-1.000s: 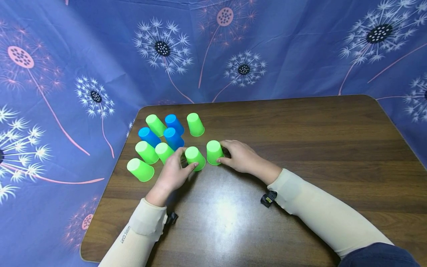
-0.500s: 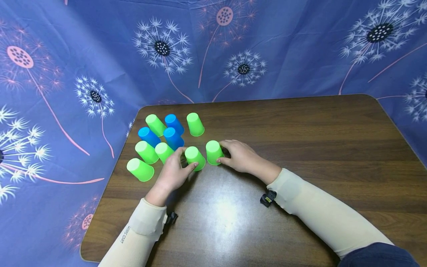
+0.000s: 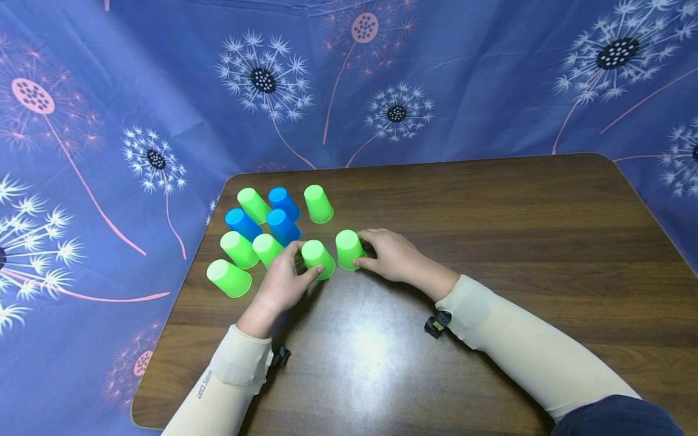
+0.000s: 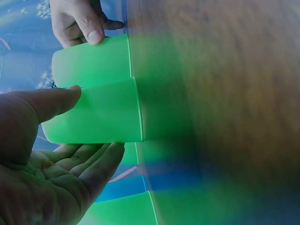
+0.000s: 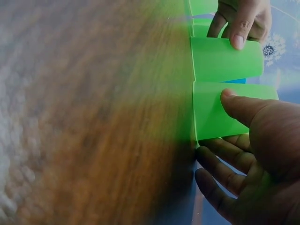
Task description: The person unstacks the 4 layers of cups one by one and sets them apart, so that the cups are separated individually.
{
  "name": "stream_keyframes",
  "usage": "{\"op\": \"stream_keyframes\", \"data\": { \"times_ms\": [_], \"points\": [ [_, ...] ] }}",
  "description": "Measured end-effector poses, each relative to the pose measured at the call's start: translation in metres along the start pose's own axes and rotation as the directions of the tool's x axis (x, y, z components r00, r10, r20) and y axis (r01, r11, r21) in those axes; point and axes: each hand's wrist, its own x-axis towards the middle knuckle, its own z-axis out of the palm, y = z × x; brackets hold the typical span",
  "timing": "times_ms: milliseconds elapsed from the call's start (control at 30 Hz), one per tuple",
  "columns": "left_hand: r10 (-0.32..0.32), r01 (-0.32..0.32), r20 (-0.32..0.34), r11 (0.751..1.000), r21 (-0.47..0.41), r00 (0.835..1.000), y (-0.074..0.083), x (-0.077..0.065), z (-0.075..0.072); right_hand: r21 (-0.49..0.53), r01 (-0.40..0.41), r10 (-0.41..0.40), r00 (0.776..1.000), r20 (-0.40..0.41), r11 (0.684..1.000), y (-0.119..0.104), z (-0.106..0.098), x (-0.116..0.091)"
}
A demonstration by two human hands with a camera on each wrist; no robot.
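Note:
In the head view, two green plastic cups stand upside down side by side on the brown wooden table (image 3: 463, 212), with a narrow gap between them. My left hand (image 3: 282, 280) holds the left green cup (image 3: 318, 260), thumb on its near side and fingers around its left. The right green cup (image 3: 349, 249) is held by my right hand (image 3: 395, 257) from its right side. The left wrist view shows the thumb flat on the left cup (image 4: 103, 115) and the fingers against its underside in that view. Seen from the right wrist, the right cup (image 5: 220, 112) has its rim at the tabletop.
Left of and behind my hands stand several more upturned cups: a blue cup (image 3: 283, 226), a green cup (image 3: 229, 278) nearest the table's left side, and a lone green cup (image 3: 319, 204) at the back. A blue dandelion-print cloth (image 3: 463, 79) hangs behind the table.

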Motion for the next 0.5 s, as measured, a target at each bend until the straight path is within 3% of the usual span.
{"op": "stream_keyframes", "data": {
  "times_ms": [333,500],
  "points": [
    [0.034,-0.034,-0.022,0.999,0.035,0.999,0.005,-0.006,0.000,0.051,-0.018,0.018,1.000,0.004,0.999,0.005,-0.002,-0.005],
    [0.119,-0.113,-0.107,0.992,0.060,0.987,0.016,-0.013,-0.004,0.033,-0.039,0.039,0.999,0.015,0.999,0.014,-0.017,-0.019]
  ]
}}
